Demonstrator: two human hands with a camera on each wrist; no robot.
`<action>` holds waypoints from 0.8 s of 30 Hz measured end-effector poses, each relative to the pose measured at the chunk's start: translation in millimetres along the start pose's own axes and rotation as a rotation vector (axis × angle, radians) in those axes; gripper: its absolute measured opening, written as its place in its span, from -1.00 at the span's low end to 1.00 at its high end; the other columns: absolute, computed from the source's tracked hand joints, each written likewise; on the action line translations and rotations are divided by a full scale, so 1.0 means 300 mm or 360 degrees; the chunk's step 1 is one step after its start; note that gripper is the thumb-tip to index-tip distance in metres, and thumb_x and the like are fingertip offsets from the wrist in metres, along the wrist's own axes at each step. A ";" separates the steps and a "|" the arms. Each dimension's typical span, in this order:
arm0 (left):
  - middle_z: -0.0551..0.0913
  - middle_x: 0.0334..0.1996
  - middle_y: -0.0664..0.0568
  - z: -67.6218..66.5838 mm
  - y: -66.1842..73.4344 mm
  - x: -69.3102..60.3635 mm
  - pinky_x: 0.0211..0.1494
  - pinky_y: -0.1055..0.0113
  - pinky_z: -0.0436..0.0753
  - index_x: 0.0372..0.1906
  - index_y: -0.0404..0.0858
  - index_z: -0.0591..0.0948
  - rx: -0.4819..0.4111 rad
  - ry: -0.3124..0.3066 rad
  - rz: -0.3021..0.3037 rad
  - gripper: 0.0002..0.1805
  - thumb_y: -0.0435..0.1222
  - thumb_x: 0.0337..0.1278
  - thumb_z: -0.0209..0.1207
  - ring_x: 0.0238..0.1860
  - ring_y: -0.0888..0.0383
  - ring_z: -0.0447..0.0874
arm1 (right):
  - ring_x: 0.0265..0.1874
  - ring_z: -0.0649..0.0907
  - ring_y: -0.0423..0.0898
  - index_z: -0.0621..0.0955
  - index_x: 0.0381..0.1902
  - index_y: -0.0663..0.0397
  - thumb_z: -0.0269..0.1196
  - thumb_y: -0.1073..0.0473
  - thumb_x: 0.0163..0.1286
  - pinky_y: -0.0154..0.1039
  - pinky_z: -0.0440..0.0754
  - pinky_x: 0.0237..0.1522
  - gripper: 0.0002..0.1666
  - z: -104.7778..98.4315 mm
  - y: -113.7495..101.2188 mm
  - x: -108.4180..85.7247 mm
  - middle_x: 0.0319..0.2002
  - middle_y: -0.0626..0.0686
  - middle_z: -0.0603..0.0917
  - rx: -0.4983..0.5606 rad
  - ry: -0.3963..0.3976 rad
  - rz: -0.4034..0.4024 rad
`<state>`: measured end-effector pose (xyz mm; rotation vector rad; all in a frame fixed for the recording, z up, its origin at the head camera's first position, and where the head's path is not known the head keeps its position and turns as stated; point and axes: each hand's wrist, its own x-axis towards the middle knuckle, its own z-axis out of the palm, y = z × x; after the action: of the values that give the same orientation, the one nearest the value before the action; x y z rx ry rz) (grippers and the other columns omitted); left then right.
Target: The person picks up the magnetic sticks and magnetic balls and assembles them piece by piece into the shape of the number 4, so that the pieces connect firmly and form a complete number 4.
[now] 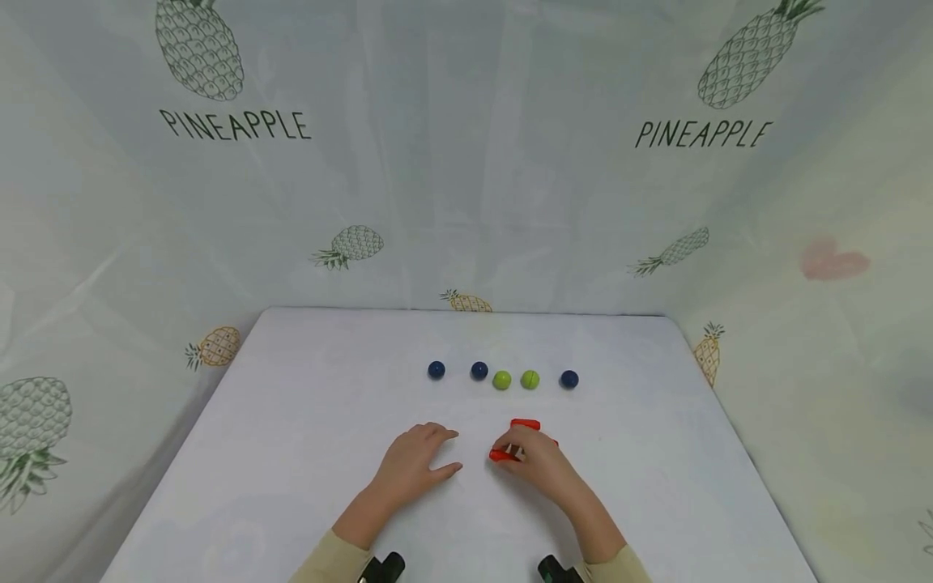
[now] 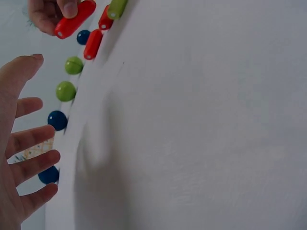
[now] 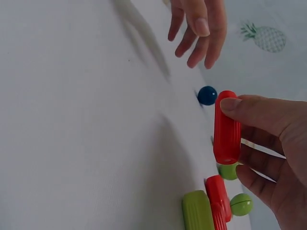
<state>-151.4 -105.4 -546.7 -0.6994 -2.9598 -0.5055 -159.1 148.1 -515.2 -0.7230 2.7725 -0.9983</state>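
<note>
My right hand pinches a red ridged rod between thumb and fingers, raised above the table. Its ends are rounded, and a small pale dot marks one end in the left wrist view. Beyond that hand lie two more red rods and a green ridged rod; the head view hides the green one. My left hand hovers to the left of the rods, holding nothing, its fingers spread and thumb apart.
Across the table, behind the hands, runs a loose row of balls: three dark blue, one of them at the right end, and two green, including one near the middle. A pineapple-print cloth hangs behind the table's far edge.
</note>
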 end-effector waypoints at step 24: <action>0.55 0.15 0.00 -0.057 -0.127 0.042 0.22 0.04 0.45 0.22 -0.11 0.54 -0.0233 0.0164 -0.0326 -0.43 0.06 0.17 0.27 0.19 -0.01 0.48 | -0.27 0.60 -0.17 0.67 -0.12 -0.07 0.40 0.20 0.25 -0.28 0.60 -0.18 -0.77 0.079 -0.036 0.186 -0.26 -0.20 0.63 0.0200 0.0072 -0.0044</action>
<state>-180.1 -137.7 -540.5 -0.3679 -2.9335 -0.7544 -197.8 101.1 -523.8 -0.7314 2.7143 -1.1959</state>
